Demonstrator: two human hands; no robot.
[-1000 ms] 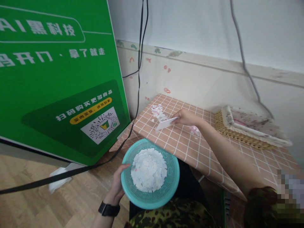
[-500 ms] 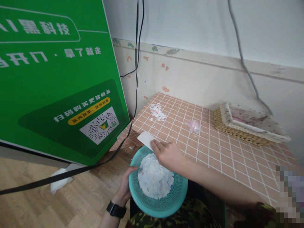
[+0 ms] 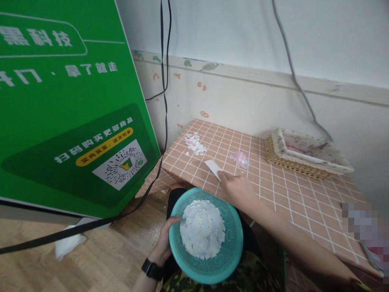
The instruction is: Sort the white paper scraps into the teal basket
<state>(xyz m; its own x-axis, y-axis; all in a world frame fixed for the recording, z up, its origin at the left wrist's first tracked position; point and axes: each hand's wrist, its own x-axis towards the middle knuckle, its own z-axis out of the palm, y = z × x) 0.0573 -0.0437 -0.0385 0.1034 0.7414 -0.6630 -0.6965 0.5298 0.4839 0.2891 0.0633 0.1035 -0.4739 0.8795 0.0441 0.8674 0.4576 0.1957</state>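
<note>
My left hand [image 3: 165, 238] grips the rim of a teal plastic colander [image 3: 219, 274], thumb over the edge, fingers hidden beneath. Inside it lies a heap of white paper scraps [image 3: 202, 229]. In my right hand [image 3: 237, 187] is a flat white card [image 3: 212, 168], pinched at one end and held at the near side of the checked table [image 3: 291, 194]. Beyond the card, a small pile of white and pinkish scraps [image 3: 195, 144] lies on the tabletop. A crumpled pink, clear plastic piece [image 3: 240, 159] sits to the right of that pile.
A wicker basket with a cloth lining [image 3: 304, 156] stands against the wall. At left rises a green panel [image 3: 73, 105] with white lettering, a black strap [image 3: 121, 219] hanging across it. White paper or plastic [image 3: 68, 245] lies on the wooden floor.
My right hand and the card have moved right and away from the colander, onto the tabletop. The colander, still in my left hand, sits slightly lower and farther right in view.
</note>
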